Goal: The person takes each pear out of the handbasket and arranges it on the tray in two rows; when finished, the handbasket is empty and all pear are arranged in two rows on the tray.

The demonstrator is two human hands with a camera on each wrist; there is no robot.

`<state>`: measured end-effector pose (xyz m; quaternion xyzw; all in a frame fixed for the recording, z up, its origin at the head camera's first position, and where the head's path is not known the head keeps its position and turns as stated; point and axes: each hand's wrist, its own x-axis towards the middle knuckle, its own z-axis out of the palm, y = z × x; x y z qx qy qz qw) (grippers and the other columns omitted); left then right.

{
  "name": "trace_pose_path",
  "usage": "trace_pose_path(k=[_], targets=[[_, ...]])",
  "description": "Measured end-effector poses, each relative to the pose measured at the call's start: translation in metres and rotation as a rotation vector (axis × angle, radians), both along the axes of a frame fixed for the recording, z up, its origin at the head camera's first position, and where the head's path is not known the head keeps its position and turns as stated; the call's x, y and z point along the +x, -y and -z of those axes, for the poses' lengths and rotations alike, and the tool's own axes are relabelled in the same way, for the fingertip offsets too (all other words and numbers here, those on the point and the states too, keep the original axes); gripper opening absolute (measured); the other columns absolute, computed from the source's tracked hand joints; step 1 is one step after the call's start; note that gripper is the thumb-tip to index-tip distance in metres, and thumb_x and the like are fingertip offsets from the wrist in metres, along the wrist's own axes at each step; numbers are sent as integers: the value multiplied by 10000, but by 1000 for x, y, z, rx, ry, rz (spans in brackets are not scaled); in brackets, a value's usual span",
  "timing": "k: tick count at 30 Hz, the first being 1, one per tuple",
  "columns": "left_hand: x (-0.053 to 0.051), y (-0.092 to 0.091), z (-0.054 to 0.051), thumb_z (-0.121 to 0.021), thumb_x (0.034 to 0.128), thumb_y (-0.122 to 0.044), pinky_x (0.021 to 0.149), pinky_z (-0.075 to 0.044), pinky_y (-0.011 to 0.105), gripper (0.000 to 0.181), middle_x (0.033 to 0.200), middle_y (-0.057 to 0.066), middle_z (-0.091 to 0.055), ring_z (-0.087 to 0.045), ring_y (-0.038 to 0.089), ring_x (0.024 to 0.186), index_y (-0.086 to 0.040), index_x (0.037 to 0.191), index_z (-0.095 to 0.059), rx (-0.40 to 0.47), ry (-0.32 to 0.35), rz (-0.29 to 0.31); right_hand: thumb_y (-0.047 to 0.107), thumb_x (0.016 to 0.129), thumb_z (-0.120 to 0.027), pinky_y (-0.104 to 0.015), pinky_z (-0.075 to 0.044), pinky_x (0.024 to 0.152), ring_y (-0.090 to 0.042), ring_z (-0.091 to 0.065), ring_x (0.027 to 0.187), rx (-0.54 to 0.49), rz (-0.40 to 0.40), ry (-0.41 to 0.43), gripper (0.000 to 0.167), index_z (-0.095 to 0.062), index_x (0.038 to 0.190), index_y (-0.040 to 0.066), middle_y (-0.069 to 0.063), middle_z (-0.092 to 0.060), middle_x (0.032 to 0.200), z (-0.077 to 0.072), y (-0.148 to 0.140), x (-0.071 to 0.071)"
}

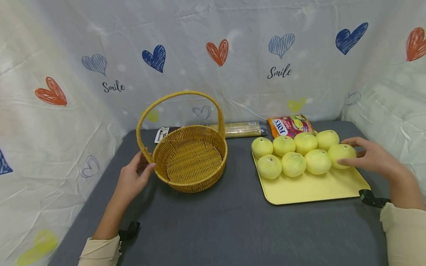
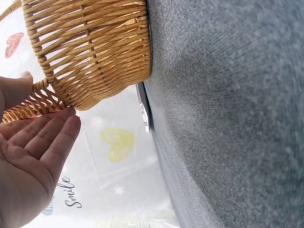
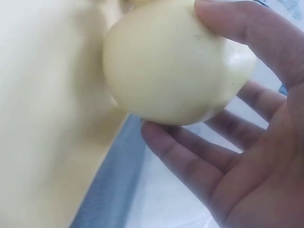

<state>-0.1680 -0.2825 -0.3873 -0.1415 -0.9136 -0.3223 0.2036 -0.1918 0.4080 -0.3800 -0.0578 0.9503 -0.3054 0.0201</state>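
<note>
A yellow wicker basket point(image 1: 194, 160) with a tall arched handle stands on the left half of the table, nothing inside it. At its left side my left hand point(image 1: 131, 177) holds the foot of the handle, thumb in front and fingers behind. The left wrist view shows that hand point(image 2: 35, 152) against the woven handle point(image 2: 35, 107). Over on the right, two rows of pale yellow-green melons point(image 1: 293, 164) lie on a yellow tray point(image 1: 309, 190). My right hand point(image 1: 374, 157) grips the rightmost front melon point(image 1: 341, 155), thumb and fingers spread around it in the right wrist view point(image 3: 178, 61).
Behind the tray lies a Fox's candy bag point(image 1: 291, 125). A long clear-wrapped packet point(image 1: 241, 129) lies along the back edge, partly hidden by the basket. White curtains with hearts point(image 1: 186, 33) enclose the grey table point(image 1: 213, 229) at the back and sides.
</note>
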Motion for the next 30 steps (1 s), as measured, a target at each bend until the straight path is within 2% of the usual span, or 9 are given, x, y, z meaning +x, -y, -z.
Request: trace_pose_path(k=[8, 13, 16, 20, 22, 25, 28, 30], targets=[[-1, 1, -1, -639, 1012, -190, 855, -573, 476, 579, 1273, 228, -631, -659, 365, 1080, 1, 1507, -408, -3, -6, 5, 324, 927, -751, -697, -459, 891, -627, -452, 1189, -55, -29, 17, 726, -383, 1443, -31, -331, -398, 1390, 10, -5, 0], [0, 1, -2, -632, 1017, -196, 856, -573, 496, 581, 1276, 238, -628, -657, 376, 1083, 6, 1509, -401, -10, -1, 7, 295, 946, -731, -661, -474, 890, -623, -441, 1201, -66, -38, 35, 724, -353, 1462, -46, -348, -372, 1398, 11, -4, -1], [2, 1, -5, -635, 1015, -194, 874, -566, 531, 589, 1275, 254, -623, -648, 397, 1093, 14, 1508, -390, -37, 36, -5, 280, 959, -715, -682, -462, 902, -634, -424, 1207, -72, -46, 49, 726, -333, 1474, -61, -368, -354, 1401, 11, -3, -2], [8, 0, -13, -622, 1022, -263, 875, -546, 592, 547, 1259, 275, -624, -635, 438, 1080, 32, 1448, -446, -169, 142, -55, 274, 966, -705, -691, -448, 916, -635, -413, 1212, -84, -46, 59, 738, -310, 1486, -70, -375, -344, 1407, 11, 0, -2], [12, -1, -18, -597, 1031, -313, 835, -546, 602, 506, 1229, 277, -638, -643, 445, 1035, 43, 1379, -511, -258, 211, -79, 264, 963, -709, -646, -471, 903, -631, -415, 1209, -89, -43, 50, 737, -312, 1484, -74, -370, -355, 1404, 9, 2, -1], [20, -5, -27, -569, 1034, -381, 711, -564, 566, 512, 1174, 265, -665, -669, 413, 910, 43, 1321, -587, -380, 300, -119, 262, 970, -700, -654, -453, 914, -643, -383, 1221, -91, -44, 30, 741, -301, 1487, -88, -382, -345, 1413, 5, 4, -1], [29, -12, -37, -597, 1016, -393, 573, -559, 493, 502, 1085, 224, -701, -673, 329, 762, 29, 1283, -642, -453, 342, -145, 279, 986, -677, -690, -391, 961, -634, -327, 1277, -94, -39, 7, 744, -289, 1497, -98, -379, -318, 1455, -1, 9, -1], [35, -18, -43, -634, 996, -383, 499, -532, 432, 466, 1001, 167, -722, -652, 255, 674, 6, 1250, -677, -470, 335, -140, 289, 994, -664, -730, -325, 988, -626, -282, 1315, -98, -42, -16, 742, -287, 1504, -98, -371, -297, 1482, -7, 14, -1]])
